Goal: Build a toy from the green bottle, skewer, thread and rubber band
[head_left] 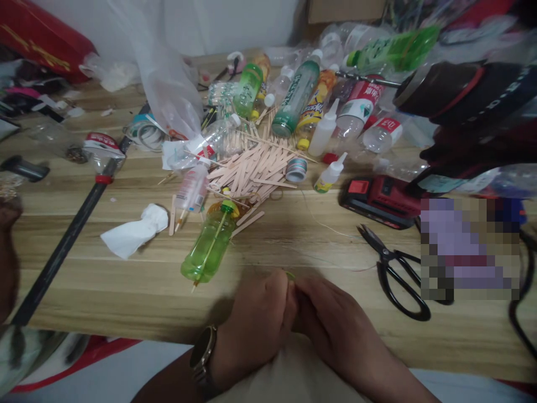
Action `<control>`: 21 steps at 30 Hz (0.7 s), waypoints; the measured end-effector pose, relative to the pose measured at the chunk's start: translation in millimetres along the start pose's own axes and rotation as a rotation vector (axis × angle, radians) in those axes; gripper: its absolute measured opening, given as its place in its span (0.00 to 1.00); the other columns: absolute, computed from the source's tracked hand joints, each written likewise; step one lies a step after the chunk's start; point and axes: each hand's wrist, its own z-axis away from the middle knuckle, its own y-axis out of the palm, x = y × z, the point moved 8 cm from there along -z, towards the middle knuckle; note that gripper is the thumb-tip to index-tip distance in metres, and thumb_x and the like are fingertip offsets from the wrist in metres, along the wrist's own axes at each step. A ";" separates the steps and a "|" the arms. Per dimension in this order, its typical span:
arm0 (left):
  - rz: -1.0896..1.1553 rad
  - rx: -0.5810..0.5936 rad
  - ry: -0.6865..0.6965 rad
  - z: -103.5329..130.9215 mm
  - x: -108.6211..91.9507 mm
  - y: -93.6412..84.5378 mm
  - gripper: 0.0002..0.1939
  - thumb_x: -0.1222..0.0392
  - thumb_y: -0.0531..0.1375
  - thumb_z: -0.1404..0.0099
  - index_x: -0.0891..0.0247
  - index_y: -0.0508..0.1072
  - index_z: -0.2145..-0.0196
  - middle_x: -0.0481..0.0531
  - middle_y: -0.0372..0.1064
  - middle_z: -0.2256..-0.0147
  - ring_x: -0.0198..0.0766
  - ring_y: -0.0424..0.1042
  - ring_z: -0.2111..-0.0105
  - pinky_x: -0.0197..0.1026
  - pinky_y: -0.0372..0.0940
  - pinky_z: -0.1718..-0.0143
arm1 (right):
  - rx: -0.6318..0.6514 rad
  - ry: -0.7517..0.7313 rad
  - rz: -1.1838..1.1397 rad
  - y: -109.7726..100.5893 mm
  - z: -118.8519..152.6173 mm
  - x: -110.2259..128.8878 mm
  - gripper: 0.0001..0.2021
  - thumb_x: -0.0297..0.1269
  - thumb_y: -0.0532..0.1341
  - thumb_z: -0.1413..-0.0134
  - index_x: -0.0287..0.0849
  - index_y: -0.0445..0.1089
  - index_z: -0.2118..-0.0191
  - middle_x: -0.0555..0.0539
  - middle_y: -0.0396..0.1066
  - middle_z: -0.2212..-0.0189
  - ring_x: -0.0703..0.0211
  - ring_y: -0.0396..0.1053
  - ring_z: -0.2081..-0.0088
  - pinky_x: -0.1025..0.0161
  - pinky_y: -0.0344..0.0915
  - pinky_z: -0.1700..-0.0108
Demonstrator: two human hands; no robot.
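Observation:
My left hand (260, 313), with a watch on its wrist, and my right hand (335, 319) are closed and pressed together at the table's front edge. A thin yellow-green strip (290, 275) peeks out above the fingertips; the rest of what they hold is hidden, and its kind does not show. Ahead and to the left lies a green plastic bottle (210, 240) with a thin stick running lengthwise through it. Black-handled scissors (386, 254) lie to the right, blades apart, touching neither hand.
Loose wooden craft sticks (255, 165) are heaped mid-table, with several plastic bottles behind. Two glue bottles (330, 174) (324, 133) stand near a red-black power drill (381, 198). A crumpled tissue (136, 229) and a long black bar (67, 246) lie left. Another person's hand (9, 215) shows at the left edge.

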 end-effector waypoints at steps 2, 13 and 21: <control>0.042 0.010 -0.021 -0.5 0.6 0.7 0.12 0.59 0.46 0.30 0.55 0.52 0.73 0.46 0.57 0.78 0.39 0.53 0.79 0.43 0.42 0.76 | 0.011 0.009 -0.029 1.5 0.0 -1.6 0.10 0.22 0.51 0.41 0.47 0.59 0.67 0.53 0.70 0.77 0.62 0.66 0.77 0.67 0.59 0.76; 0.708 0.059 -0.310 -1.0 26.0 5.9 0.13 0.48 0.53 0.32 0.55 0.55 0.69 0.37 0.50 0.79 0.33 0.51 0.80 0.36 0.50 0.78 | -0.053 0.524 -0.719 7.0 13.8 -47.2 0.14 0.47 0.55 0.32 0.47 0.61 0.69 0.54 0.64 0.78 0.63 0.62 0.77 0.67 0.60 0.76; 0.386 0.079 -0.228 -3.8 19.7 -0.7 0.10 0.59 0.55 0.34 0.61 0.72 0.57 0.44 0.64 0.75 0.37 0.63 0.73 0.39 0.55 0.70 | -0.151 0.534 -0.938 5.2 10.2 -50.4 0.17 0.53 0.62 0.36 0.46 0.65 0.69 0.56 0.64 0.79 0.65 0.60 0.77 0.69 0.58 0.74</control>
